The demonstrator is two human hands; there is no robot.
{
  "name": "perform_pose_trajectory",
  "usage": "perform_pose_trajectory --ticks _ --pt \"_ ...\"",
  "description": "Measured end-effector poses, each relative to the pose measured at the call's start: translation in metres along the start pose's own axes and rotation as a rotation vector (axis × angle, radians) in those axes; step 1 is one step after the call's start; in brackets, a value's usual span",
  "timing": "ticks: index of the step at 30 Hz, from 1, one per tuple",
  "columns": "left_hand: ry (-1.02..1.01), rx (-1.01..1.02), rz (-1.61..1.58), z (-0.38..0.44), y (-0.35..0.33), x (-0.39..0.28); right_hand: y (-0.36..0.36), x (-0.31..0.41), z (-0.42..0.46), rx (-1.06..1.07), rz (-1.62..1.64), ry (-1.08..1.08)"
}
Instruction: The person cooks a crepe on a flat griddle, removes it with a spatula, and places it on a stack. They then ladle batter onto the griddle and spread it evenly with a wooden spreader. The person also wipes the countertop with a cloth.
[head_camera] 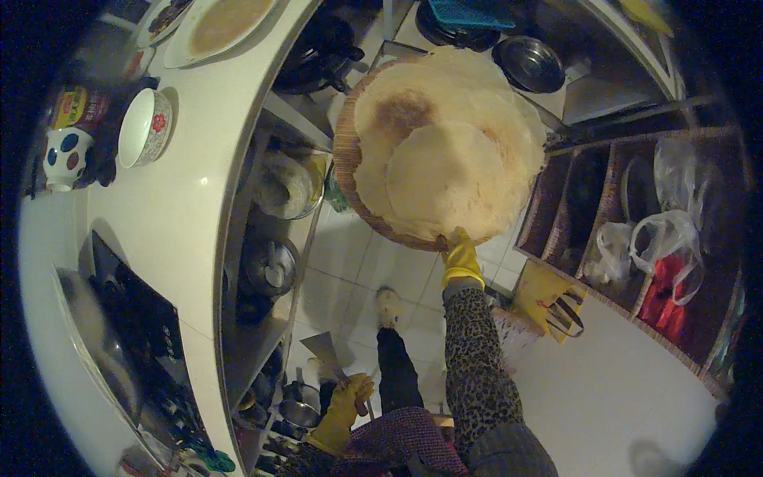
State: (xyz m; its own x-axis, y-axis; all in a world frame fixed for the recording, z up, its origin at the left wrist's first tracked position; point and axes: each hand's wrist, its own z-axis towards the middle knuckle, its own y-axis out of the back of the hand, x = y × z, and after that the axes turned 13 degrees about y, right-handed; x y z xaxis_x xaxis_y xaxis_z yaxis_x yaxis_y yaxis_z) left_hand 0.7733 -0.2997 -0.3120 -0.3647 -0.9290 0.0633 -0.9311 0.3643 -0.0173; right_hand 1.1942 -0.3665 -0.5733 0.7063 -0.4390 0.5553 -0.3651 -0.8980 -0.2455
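Both my hands wear yellow rubber gloves. My right hand (460, 262) reaches forward and grips the near rim of a round, ribbed tray (347, 155) that looks woven from stalks. Large thin flatbreads (447, 173) lie on it, a smaller round one on top of wider ones with ragged edges. A browned patch shows on the far left of the stack. Low by my waist, my left hand (346, 411) is closed around a scraper with a flat trapezoid metal blade (322, 349). Its blade points forward, away from the tray. The fingers hide part of its handle.
To the left runs a white counter (202, 179) with a flowered bowl (145, 128), a dish of brownish liquid (229, 24) and a black cooktop (131, 322). Pots (271, 268) fill shelves beneath. At right stand a compartmented rack (596, 197) with plastic bags and a yellow bag (548, 298).
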Motion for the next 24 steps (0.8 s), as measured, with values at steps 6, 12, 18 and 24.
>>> perform_pose_trajectory --ticks 6,12,18,24 --pt "0.025 0.156 0.034 -0.005 0.004 -0.003 0.014 0.010 0.020 -0.040 0.037 -0.038" --pt "-0.036 0.167 -0.009 0.023 0.032 0.030 -0.006 -0.002 -0.021 0.048 0.027 -0.036" --pt "0.133 0.715 -0.174 0.088 0.090 0.053 0.037 -0.034 -0.046 -0.045 -0.284 -0.089" --pt "0.050 0.110 -0.021 0.084 0.106 0.084 0.049 -0.047 -0.111 -0.190 -0.182 0.141"
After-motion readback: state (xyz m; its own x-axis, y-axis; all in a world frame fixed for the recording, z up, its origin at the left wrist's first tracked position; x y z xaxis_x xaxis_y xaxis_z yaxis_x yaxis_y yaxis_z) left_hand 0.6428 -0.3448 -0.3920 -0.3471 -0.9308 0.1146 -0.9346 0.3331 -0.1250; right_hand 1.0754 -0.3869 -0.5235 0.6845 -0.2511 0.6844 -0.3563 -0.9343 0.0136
